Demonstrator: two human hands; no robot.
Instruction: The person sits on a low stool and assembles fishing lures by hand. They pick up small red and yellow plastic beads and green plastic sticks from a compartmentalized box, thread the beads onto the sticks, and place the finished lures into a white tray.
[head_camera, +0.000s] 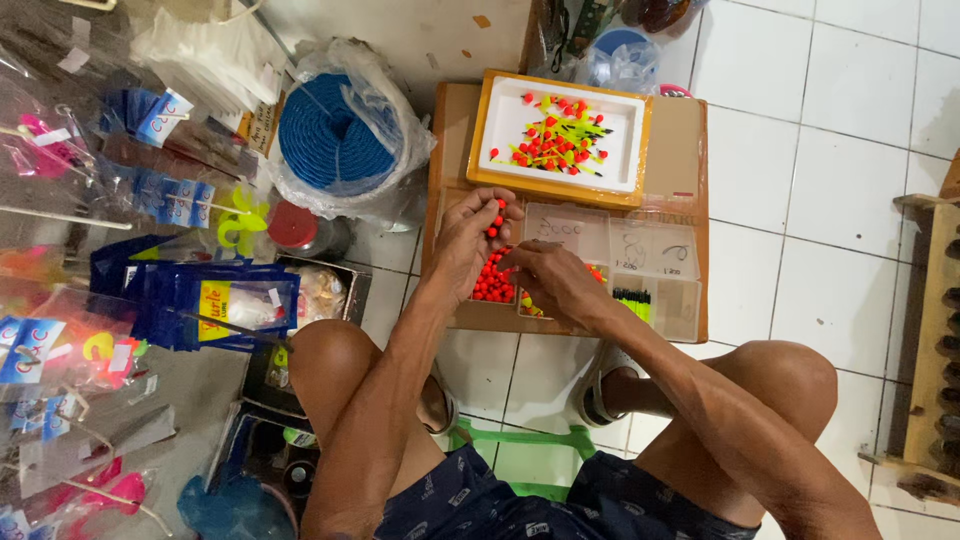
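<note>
White tiled floor w/ grey grout, evenly lit; wooden rack at right edge.

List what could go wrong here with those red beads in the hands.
The left hand pinches a short row of red beads above the clear compartment box; a slip might scatter them across the tiled floor. The right hand crowds the bead compartment and may knock beads into neighbouring sections.

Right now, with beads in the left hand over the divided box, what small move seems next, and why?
Probably the right hand picks another red bead from the pile in the compartment box. The left hand holds a short row of red beads upright, and the right hand's fingers sit at that pile beside it.
</note>
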